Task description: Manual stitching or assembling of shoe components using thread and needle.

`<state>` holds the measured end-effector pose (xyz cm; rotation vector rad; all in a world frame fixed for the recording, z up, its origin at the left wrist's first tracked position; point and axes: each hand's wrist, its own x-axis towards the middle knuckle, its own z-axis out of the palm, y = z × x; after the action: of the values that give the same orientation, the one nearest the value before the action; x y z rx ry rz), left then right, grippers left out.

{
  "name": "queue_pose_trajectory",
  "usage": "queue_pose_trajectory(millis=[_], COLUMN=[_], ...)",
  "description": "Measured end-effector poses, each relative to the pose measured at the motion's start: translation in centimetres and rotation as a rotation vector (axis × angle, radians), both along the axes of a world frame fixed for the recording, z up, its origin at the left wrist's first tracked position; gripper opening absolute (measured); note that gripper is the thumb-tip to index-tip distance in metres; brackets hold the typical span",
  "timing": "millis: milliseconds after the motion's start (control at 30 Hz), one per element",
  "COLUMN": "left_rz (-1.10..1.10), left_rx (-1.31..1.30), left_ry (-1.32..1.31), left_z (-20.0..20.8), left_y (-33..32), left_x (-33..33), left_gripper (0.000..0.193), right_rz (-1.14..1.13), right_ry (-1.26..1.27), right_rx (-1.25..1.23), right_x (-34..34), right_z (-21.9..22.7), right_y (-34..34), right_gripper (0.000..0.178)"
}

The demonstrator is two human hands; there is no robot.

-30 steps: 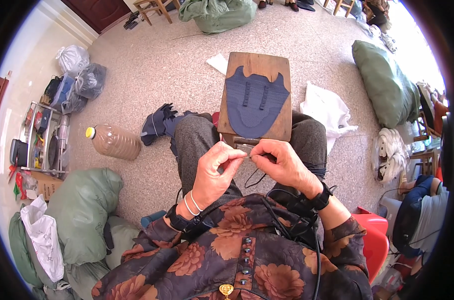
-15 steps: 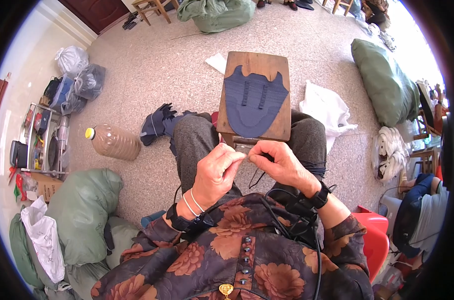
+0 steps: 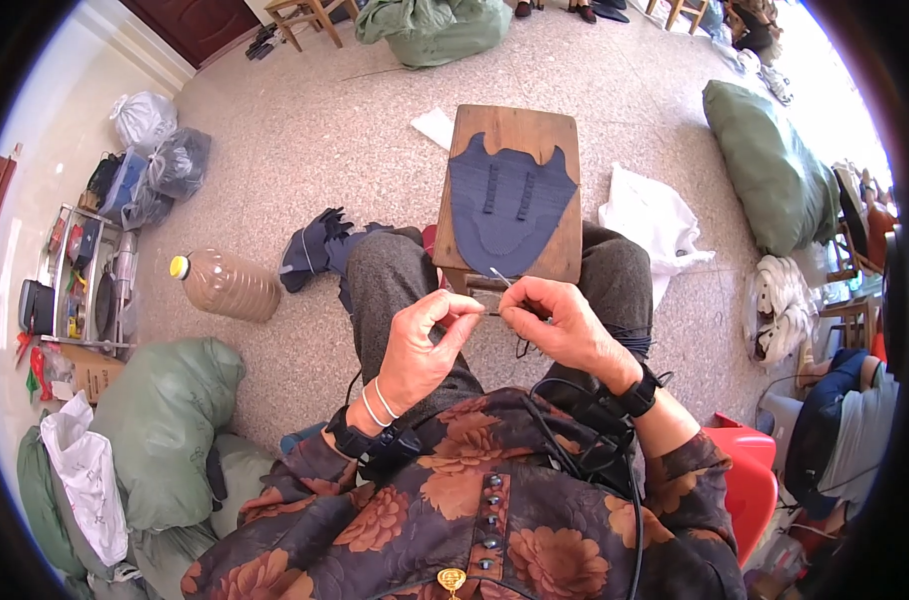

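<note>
Both of my hands meet in a pinch just in front of the wooden box. My right hand [image 3: 560,325] grips a thin, pale needle [image 3: 499,276], whose tip points up and away from its fingers. Dark thread [image 3: 522,346] hangs in a loop below that hand. A short stretch of thread spans the small gap to my left hand [image 3: 427,340], whose thumb and forefinger pinch its end. Past the hands, a dark blue shoe upper [image 3: 515,205] lies flat on the wooden box [image 3: 565,130], with two rows of small loops along its middle.
Dark blue fabric pieces [image 3: 320,245] lie left of my knee, near a large plastic bottle [image 3: 230,285] with a yellow cap. White bags [image 3: 655,220] rest on the right. Green sacks [image 3: 170,430] are piled at the left, and a red stool [image 3: 745,470] is beside me.
The needle now sticks up from my right hand's fingers, where it did not show before. My hands have drawn slightly apart, with thread between them.
</note>
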<state>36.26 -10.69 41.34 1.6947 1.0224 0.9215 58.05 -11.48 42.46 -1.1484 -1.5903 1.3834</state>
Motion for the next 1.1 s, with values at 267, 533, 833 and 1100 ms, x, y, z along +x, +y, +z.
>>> queue_pose_trajectory(millis=[267, 533, 833, 1100], left_rz=[0.0, -0.012, -0.027, 0.047], left_rx=[-0.137, -0.204, -0.389, -0.439], left_ry=[-0.087, -0.135, -0.462, -0.59], left_z=[-0.3, -0.7, -0.6, -1.1], left_y=[-0.1, -0.2, 0.6, 0.4], left_x=[0.5, 0.8, 0.9, 1.8], left_gripper=[0.009, 0.009, 0.013, 0.019], right_rz=[-0.032, -0.064, -0.022, -0.053], right_ry=[0.042, 0.078, 0.186, 0.238], right_rx=[-0.026, 0.026, -0.065, -0.096], right_x=[-0.6, -1.0, -0.9, -1.1], right_z=[-0.8, -1.4, -1.1, -1.4], right_y=[0.1, 0.0, 0.0, -0.1], right_gripper=[0.009, 0.01, 0.008, 0.009])
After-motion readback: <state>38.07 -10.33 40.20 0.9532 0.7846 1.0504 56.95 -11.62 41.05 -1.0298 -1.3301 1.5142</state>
